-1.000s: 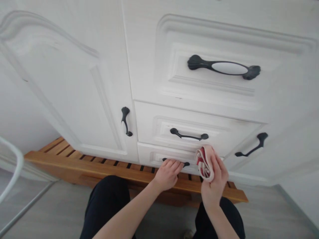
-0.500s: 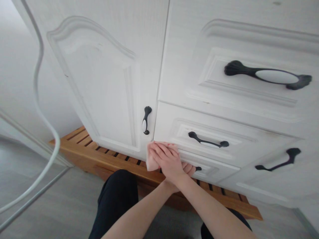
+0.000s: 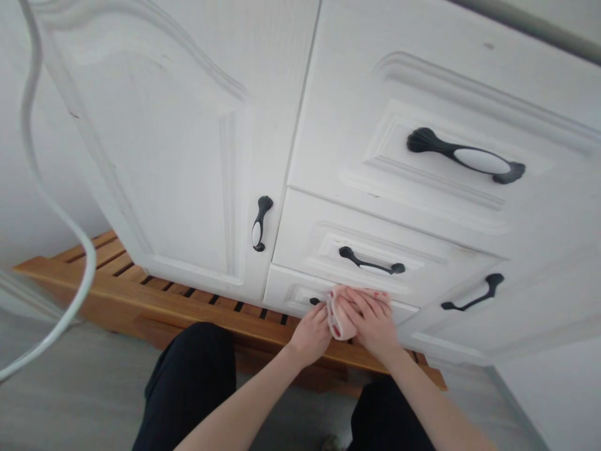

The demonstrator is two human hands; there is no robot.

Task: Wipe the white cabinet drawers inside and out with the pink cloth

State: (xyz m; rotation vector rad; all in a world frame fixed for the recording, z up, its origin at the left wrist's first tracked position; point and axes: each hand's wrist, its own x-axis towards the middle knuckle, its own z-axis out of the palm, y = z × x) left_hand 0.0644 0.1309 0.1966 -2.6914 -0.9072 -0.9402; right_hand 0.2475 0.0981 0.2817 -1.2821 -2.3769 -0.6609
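Observation:
My right hand (image 3: 374, 324) presses a folded pink cloth (image 3: 344, 318) against the right part of the bottom drawer front (image 3: 287, 293), its fingers laid over the cloth. Just left of it, my left hand (image 3: 310, 336) is closed around the bottom drawer's dark handle (image 3: 314, 301). Only the handle's left end shows; the fingers and cloth hide the rest. Above the cloth sits the middle drawer's black handle (image 3: 370, 261) with its white inlay.
The white cabinet has a left door with a black handle (image 3: 261, 224), a large top drawer handle (image 3: 464, 155) and a right door handle (image 3: 473, 294). It stands on a slatted wooden bench (image 3: 188, 311). A white cable (image 3: 70, 219) hangs at left.
My right hand and the cloth have moved right along the bottom drawer, from its upper left corner past the handle. My arms are no longer crossed. The view has shifted slightly.

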